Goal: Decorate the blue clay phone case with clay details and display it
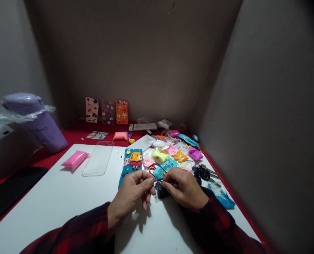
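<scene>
My left hand point(135, 190) is pinched at the left edge of a small clear packet with black contents point(160, 190). On the packet's right side, my right hand point(185, 187) has its fingers closed on it too. Just behind my left hand lies a teal phone case point(132, 162) decorated with an orange and red figure. Red-handled scissors point(153, 169) and a light blue packet point(170, 164) with dark lettering lie beyond the black packet. What the fingertips press together is partly hidden.
Colored clay packets point(159, 155) are heaped behind my hands, with keys point(204, 173) and a blue bag point(225, 200) on the right. A clear case point(98, 158), a pink packet point(75, 159) and a purple bottle point(44, 127) stand or lie left. Decorated cases point(122, 112) lean at the back.
</scene>
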The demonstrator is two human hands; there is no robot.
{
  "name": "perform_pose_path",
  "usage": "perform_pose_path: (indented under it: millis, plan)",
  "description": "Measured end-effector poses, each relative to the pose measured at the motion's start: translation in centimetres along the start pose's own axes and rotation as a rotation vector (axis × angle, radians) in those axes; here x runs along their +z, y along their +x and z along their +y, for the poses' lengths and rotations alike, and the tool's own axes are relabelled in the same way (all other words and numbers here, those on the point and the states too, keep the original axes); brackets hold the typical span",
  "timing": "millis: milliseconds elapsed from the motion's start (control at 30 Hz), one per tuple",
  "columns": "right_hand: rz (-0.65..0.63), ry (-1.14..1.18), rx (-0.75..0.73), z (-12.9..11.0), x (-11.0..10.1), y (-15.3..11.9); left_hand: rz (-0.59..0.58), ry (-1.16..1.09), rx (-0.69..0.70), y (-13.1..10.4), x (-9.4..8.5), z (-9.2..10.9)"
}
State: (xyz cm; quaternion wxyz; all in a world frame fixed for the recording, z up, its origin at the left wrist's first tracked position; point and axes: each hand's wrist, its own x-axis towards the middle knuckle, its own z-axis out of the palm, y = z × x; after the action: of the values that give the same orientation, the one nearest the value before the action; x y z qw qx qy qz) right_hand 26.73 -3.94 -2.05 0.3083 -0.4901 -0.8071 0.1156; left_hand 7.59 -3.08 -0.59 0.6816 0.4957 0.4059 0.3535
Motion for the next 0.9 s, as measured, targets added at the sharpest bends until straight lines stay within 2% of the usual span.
perform_pose_path:
  millis: [200, 500, 733, 900]
  plan:
    - [0.047, 0.122, -0.041, -0.9, 0.1, 0.2, -0.005, -0.006, -0.004, -0.1, -0.1, -0.2]
    - [0.039, 0.37, 0.121, -3.3, -0.2, 1.0, -0.016, -0.115, -0.022, 0.1, -0.5, -0.2]
    - [0.016, 0.388, 0.095, -4.0, -1.1, 2.8, -0.052, -0.211, -0.077, 0.1, -0.9, 0.4]
    - [0.033, 0.385, 0.095, -3.8, -0.6, 3.6, -0.028, -0.2, -0.127, 0.2, -1.6, 1.1]
